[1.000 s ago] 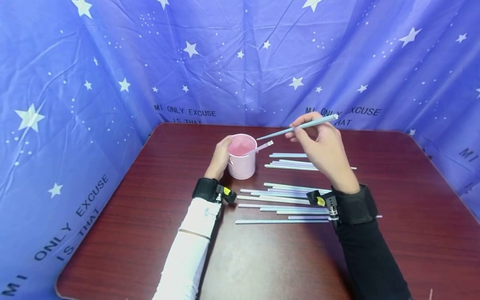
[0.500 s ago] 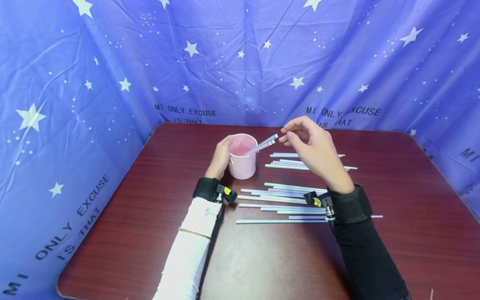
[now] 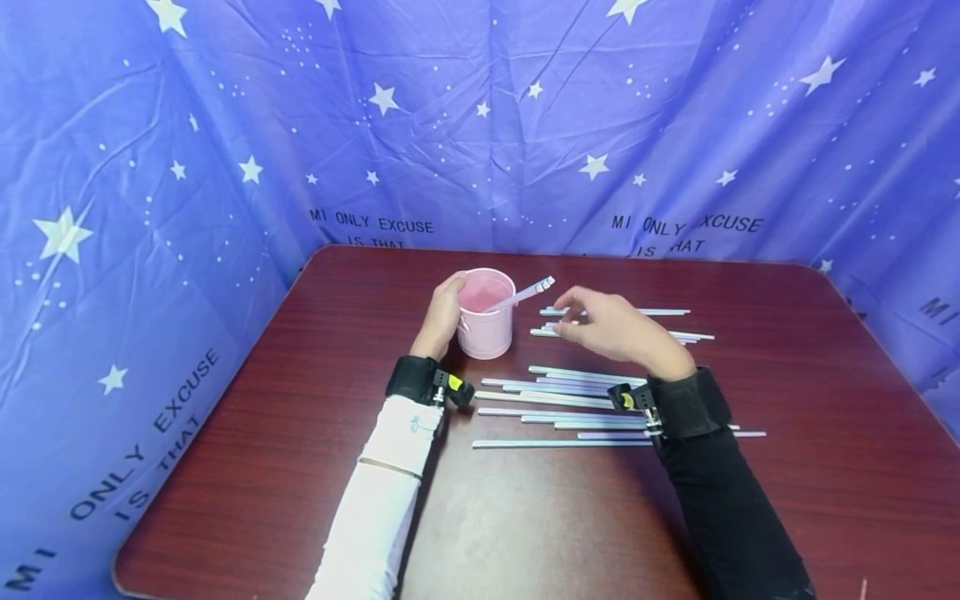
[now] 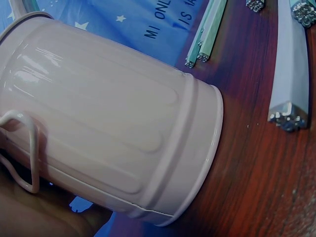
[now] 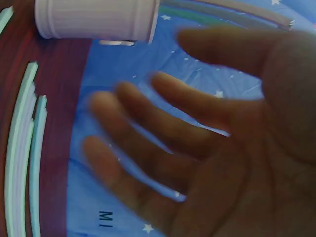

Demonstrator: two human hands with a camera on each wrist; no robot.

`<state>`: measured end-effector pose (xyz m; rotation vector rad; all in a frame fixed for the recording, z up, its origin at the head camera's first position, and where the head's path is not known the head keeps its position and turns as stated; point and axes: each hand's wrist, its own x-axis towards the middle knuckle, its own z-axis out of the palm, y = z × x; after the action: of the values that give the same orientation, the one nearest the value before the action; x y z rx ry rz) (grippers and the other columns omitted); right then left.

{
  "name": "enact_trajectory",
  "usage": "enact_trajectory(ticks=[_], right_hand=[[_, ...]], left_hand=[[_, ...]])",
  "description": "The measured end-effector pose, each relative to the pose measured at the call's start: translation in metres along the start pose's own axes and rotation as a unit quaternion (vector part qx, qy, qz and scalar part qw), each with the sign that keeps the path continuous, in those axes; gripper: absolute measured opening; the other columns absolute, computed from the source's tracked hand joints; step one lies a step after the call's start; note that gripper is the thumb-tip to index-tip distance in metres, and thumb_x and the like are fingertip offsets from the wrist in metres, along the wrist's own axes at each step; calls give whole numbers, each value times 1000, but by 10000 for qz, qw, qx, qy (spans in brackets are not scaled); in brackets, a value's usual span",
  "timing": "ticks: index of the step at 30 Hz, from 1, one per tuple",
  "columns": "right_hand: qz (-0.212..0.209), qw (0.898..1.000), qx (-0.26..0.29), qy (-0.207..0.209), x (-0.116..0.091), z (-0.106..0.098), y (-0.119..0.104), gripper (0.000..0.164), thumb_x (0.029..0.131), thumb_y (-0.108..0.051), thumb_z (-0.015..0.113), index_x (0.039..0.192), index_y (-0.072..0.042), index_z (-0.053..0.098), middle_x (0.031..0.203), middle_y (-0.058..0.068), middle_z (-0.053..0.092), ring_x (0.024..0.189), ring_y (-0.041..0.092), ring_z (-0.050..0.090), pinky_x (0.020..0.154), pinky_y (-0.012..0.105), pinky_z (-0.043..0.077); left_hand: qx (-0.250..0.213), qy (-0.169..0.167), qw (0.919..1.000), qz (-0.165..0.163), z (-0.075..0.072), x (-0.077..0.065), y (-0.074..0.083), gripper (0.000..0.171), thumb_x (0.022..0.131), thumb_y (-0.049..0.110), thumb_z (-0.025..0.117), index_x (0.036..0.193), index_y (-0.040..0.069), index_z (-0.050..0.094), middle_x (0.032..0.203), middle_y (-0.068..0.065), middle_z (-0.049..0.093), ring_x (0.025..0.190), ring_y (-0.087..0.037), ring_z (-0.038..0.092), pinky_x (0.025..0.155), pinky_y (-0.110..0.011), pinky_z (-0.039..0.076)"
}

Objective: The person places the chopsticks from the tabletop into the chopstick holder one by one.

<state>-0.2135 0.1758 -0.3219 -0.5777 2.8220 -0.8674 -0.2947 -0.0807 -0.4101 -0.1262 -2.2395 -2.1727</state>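
Note:
My left hand [image 3: 438, 317] grips the side of a small pink metal bucket [image 3: 484, 333], its thumb at the rim. Thin pastel sticks [image 3: 528, 292] with silvery ends stand in the bucket, leaning out over its right rim. In the left wrist view the bucket wall [image 4: 98, 108] fills much of the frame, with a wire handle loop [image 4: 32, 153] by the hand. To the right of the bucket, my right hand [image 3: 615, 327] hovers over the back group of sticks [image 3: 667, 312]. The right wrist view shows its fingers [image 5: 163, 128] spread and loosely bent, nothing between them.
Several more pastel sticks [image 3: 570, 400] lie side by side on the dark red wooden table [image 3: 300, 417], in front of and right of the bucket. Behind the table hangs a blue curtain [image 3: 465, 150] with white stars and lettering.
The right hand has put a pale blue stick into the bucket beside the others and let go of it. It then came down towards the sticks on the table. The left hand stays on the bucket.

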Motion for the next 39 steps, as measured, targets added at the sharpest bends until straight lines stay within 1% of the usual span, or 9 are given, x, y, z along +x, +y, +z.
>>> enact_trajectory(ticks=[3, 5, 7, 11, 14, 16, 21, 28, 39], right_hand=[[-41, 9976, -180, -665, 2, 5, 7, 38, 102, -25, 71, 129, 0, 68, 117, 18, 77, 107, 31, 73, 95, 51, 60], [-71, 9950, -227, -967, 3, 9, 12, 37, 101, -25, 73, 127, 1, 69, 117, 17, 77, 106, 30, 73, 95, 50, 61], [-12, 9933, -254, -1132, 6, 14, 17, 36, 99, -25, 75, 125, 0, 70, 119, 17, 77, 109, 30, 72, 98, 49, 60], [122, 9910, -479, -1247, 11, 22, 23, 38, 95, -24, 80, 122, 0, 70, 121, 17, 77, 115, 33, 71, 103, 51, 59], [223, 9875, -598, -1438, 16, 28, 25, 38, 92, -21, 82, 120, 1, 70, 117, 16, 77, 111, 31, 72, 101, 50, 60], [312, 9856, -550, -1568, 18, 32, 27, 37, 90, -18, 83, 119, 2, 70, 114, 16, 78, 108, 29, 72, 98, 47, 61], [457, 9842, -539, -1621, 24, 41, 31, 31, 86, -10, 86, 110, 0, 70, 106, 14, 76, 98, 24, 70, 91, 40, 61], [559, 9815, -592, -1733, 26, 47, 33, 22, 85, -8, 86, 96, -5, 68, 86, 2, 61, 79, 16, 55, 71, 26, 47], [509, 9810, -628, -1763, 24, 46, 32, 23, 86, -8, 87, 95, -7, 65, 88, 3, 60, 81, 17, 55, 72, 26, 46]], left_hand=[[-3, 0, 10000, 18, 0, 0, 0, 49, 111, 19, 34, 143, -2, 64, 148, -21, 63, 145, -31, 54, 129, -43, 39], [-2, 0, 10000, 13, 0, -1, 0, 49, 111, 19, 34, 143, -2, 64, 147, -21, 63, 145, -31, 54, 129, -43, 39], [-8, 2, 10000, 13, 0, -1, 0, 49, 111, 19, 34, 143, -2, 64, 148, -21, 63, 145, -31, 53, 129, -44, 38], [-33, 2, 10000, 12, 0, -1, 1, 49, 111, 19, 34, 143, -3, 63, 147, -22, 63, 145, -31, 54, 129, -44, 38], [-28, 17, 10000, 10, 0, -1, 0, 49, 111, 19, 34, 144, -3, 63, 148, -22, 63, 145, -31, 53, 129, -43, 38], [-14, 18, 10000, 7, -1, -1, 0, 49, 112, 19, 34, 144, -3, 63, 148, -22, 63, 145, -31, 53, 130, -44, 38], [3, -3, 10000, 12, 0, -1, 0, 49, 112, 19, 33, 144, -2, 63, 149, -21, 63, 146, -31, 53, 130, -44, 38], [-8, -30, 10000, 38, 0, 0, 0, 49, 111, 19, 33, 144, -2, 63, 149, -20, 63, 146, -31, 53, 129, -43, 38], [-17, 4, 10000, 47, 0, -1, 1, 48, 112, 18, 34, 142, -3, 64, 147, -22, 64, 144, -31, 54, 129, -42, 39]])
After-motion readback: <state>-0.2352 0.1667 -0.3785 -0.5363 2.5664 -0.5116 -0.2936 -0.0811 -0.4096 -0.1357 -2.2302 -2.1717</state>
